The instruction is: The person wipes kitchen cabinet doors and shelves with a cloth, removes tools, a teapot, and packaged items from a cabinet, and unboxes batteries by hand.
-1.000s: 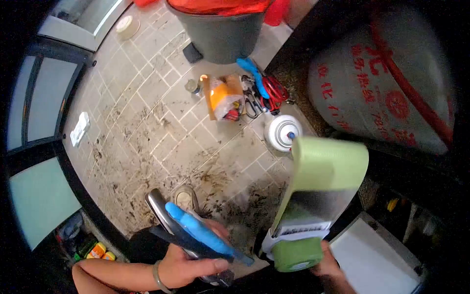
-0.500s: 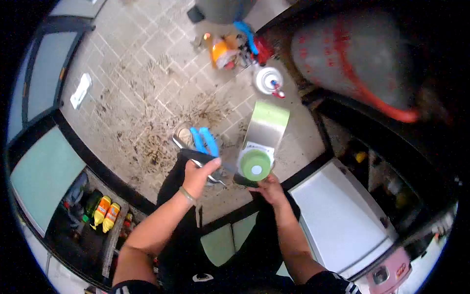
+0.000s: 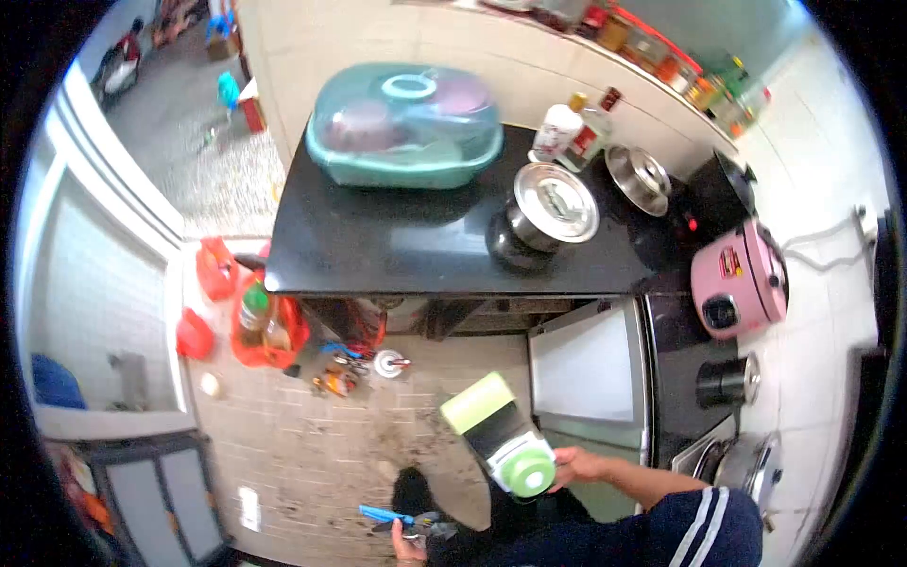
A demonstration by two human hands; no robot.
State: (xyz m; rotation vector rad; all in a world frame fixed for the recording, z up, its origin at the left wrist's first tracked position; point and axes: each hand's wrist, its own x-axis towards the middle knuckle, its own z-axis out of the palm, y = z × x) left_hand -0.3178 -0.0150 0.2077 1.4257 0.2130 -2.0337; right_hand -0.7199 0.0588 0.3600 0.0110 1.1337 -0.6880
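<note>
At the lower centre my left hand (image 3: 406,548) is closed round a dark tool whose shape is hard to make out, beside a blue strip (image 3: 383,514). To its right, my right hand (image 3: 574,468) grips the edge of a green and dark device (image 3: 491,425) with a round green knob (image 3: 527,472). The device hangs over the floor beside an open white cabinet door (image 3: 586,364).
A black countertop (image 3: 397,255) holds a teal covered basket (image 3: 406,132), a steel lidded pot (image 3: 556,203), bottles (image 3: 559,128) and a pink rice cooker (image 3: 737,283). Red bags (image 3: 269,331) and a white round object (image 3: 389,364) lie on the tiled floor (image 3: 312,444).
The view has swung up and now shows the countertop. Both hands sit lower in view, the left near the bottom edge. The green device remains in my right hand, now tilted the other way.
</note>
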